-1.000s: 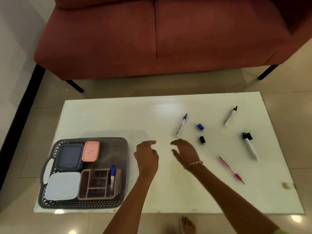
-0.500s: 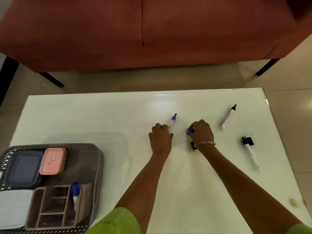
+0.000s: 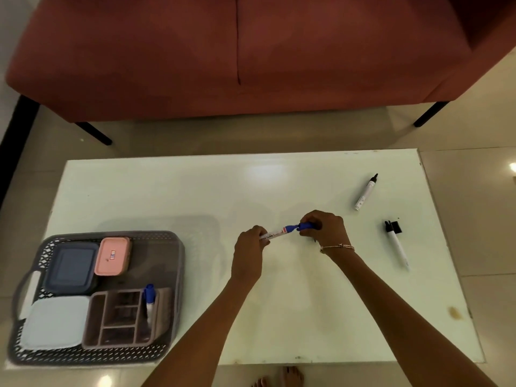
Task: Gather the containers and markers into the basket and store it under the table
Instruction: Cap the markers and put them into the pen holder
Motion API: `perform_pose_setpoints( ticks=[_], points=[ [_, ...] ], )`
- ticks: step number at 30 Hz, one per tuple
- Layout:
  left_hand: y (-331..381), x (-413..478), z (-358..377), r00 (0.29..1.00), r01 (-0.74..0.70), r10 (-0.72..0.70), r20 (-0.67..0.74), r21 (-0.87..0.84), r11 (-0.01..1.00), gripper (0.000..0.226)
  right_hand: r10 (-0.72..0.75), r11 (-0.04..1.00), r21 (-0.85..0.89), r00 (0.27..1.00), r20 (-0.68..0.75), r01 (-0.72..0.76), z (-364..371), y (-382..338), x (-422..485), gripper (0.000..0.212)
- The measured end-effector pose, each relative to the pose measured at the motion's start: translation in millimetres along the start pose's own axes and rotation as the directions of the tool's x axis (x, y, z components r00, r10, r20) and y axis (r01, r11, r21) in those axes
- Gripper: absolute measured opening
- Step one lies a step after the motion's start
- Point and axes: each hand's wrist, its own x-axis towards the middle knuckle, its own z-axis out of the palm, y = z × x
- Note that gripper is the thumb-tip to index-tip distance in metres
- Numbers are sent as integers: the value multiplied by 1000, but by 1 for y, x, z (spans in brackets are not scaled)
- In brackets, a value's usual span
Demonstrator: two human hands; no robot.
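Above the middle of the white table (image 3: 195,191), my left hand (image 3: 249,251) grips the white barrel of a blue marker (image 3: 276,234). My right hand (image 3: 324,227) pinches its blue cap (image 3: 306,226) right at the marker's tip. A grey basket (image 3: 173,275) at the table's front left holds a dark blue container (image 3: 71,268), a pink container (image 3: 112,256), a pale blue container (image 3: 54,322) and a brown organizer (image 3: 122,318) with a blue marker (image 3: 149,300) in it. Two black markers (image 3: 365,192) (image 3: 398,247) lie uncapped at the right, one with a black cap (image 3: 396,227) beside it.
A red sofa (image 3: 251,51) on black legs stands just behind the table. Tiled floor surrounds the table. A small brown stain (image 3: 454,312) marks the table's front right. My bare toes (image 3: 290,377) show below the front edge.
My left hand has lifted the blue marker off the table and my right hand has picked up the blue cap and brought it to the marker's tip.
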Motion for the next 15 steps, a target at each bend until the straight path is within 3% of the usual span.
perform_pose_setpoints(
  ticks=[3,7,10,15],
  points=[
    [-1,-14,-9,1000,-5,5,3,9,1000,5,-52,998,-34,998,23,53,2,-9,-12,19],
    [-3,-31,-24,999,-45,45,21,-2,999,6,-120,981,-133,977,174,144,6,-25,-27,22],
    [-11,-44,-41,998,-43,47,48,-76,996,9,-127,987,-64,966,226,145,9,-33,-37,20],
    [-38,-79,-59,993,-114,117,-21,101,988,14,-108,994,64,954,281,93,36,-44,-60,13]
  ],
)
